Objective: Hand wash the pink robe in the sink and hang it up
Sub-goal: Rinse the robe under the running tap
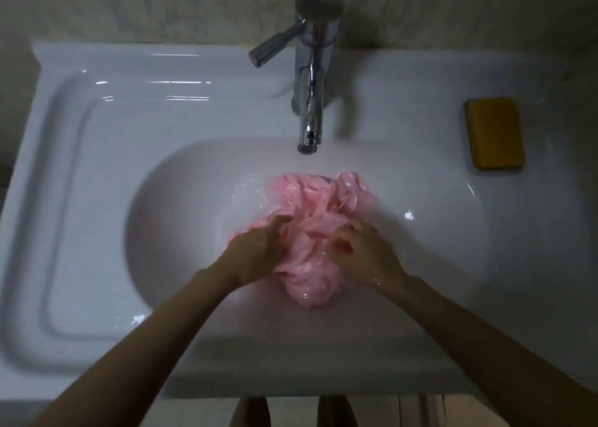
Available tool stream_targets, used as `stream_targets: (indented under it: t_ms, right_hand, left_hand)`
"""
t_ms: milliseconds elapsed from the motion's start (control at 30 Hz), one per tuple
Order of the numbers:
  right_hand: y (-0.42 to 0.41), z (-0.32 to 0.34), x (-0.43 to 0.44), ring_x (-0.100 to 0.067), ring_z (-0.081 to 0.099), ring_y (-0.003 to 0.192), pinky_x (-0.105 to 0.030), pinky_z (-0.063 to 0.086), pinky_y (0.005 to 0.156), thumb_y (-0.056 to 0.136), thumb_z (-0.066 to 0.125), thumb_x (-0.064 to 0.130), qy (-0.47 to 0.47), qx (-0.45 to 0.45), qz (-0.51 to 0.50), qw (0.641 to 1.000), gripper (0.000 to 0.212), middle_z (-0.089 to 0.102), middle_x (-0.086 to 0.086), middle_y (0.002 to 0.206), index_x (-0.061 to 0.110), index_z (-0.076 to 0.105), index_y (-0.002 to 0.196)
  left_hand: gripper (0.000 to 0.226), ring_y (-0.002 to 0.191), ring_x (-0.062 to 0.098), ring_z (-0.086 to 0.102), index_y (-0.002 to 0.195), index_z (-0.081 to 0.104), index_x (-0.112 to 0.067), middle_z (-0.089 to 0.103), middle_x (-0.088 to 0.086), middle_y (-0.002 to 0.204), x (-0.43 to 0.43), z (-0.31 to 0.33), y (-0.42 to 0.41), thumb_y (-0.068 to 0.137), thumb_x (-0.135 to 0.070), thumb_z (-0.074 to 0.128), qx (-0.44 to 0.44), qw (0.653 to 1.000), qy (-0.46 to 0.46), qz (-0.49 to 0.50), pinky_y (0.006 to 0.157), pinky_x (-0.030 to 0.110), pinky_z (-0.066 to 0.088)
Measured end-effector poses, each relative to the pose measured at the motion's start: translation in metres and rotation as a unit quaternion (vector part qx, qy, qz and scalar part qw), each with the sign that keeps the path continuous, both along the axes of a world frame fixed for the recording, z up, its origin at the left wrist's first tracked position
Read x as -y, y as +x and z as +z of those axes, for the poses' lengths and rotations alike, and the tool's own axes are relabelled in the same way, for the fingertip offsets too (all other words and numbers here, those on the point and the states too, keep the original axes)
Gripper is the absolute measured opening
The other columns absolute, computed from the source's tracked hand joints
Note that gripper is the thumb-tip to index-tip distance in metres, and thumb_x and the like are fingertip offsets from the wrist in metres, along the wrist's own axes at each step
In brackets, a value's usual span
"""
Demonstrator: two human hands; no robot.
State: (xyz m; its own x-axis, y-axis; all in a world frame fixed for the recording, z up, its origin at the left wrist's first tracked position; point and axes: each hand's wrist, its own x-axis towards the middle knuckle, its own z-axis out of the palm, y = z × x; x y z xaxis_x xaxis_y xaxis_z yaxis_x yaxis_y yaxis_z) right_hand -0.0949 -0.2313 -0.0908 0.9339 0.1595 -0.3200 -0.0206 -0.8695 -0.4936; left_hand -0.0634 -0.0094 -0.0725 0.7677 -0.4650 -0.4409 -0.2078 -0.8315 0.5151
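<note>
The wet pink robe [318,206] lies bunched up in the bowl of the white sink [181,206], partly in shallow water. My left hand [259,248] grips the robe's left side, fingers curled into the fabric. On the right side, my right hand [359,248] pinches folds of the cloth with bent fingers. Both hands sit at the near half of the bundle, and the fabric between them is crumpled and glossy.
A chrome tap [312,71] with a side lever stands behind the bowl, its spout over the robe. A yellow-brown bar of soap [494,134] lies on the right ledge. A ribbed drain area [71,200] takes up the left of the basin top.
</note>
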Motion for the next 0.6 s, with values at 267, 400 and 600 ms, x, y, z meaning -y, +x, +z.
stream_targets:
  t_ms: [267, 400, 600]
  right_hand:
    - [0.025, -0.047, -0.022, -0.032, -0.011, 0.145, -0.055, -0.004, 0.114, 0.065, 0.018, 0.092, -0.025, 0.063, -0.003, 0.998, 0.101, -0.008, -0.013, 0.159, 0.039, 0.002, 0.149]
    - [0.022, -0.087, -0.037, -0.029, 0.002, 0.145, -0.042, 0.023, 0.112, 0.086, 0.005, 0.076, -0.146, -0.002, 0.043, 0.988, 0.079, 0.015, -0.009, 0.158, 0.032, 0.027, 0.148]
    - [0.011, -0.083, -0.044, -0.035, 0.062, 0.096, -0.039, 0.053, 0.074, 0.078, 0.044, 0.065, -0.050, 0.110, -0.049, 0.991, 0.062, 0.060, -0.014, 0.120, 0.025, 0.059, 0.123]
  left_hand:
    - [0.137, 0.139, 0.037, -0.024, 0.136, -0.036, -0.031, -0.036, 0.012, 0.149, 0.027, -0.068, -0.004, 0.053, -0.080, 0.061, 0.064, 0.990, 0.118, -0.048, 0.106, 0.067, -0.003]
    - [0.107, 0.137, 0.033, 0.025, 0.148, 0.009, -0.022, 0.018, 0.012, 0.153, 0.025, -0.087, -0.010, 0.066, -0.074, 0.053, 0.082, 0.993, 0.081, 0.004, 0.105, 0.056, 0.033]
    - [0.065, 0.101, 0.029, 0.053, 0.126, 0.045, -0.016, 0.055, 0.012, 0.116, 0.023, -0.098, -0.005, 0.070, -0.049, 0.055, 0.175, 0.984, -0.006, 0.034, 0.069, 0.039, 0.052]
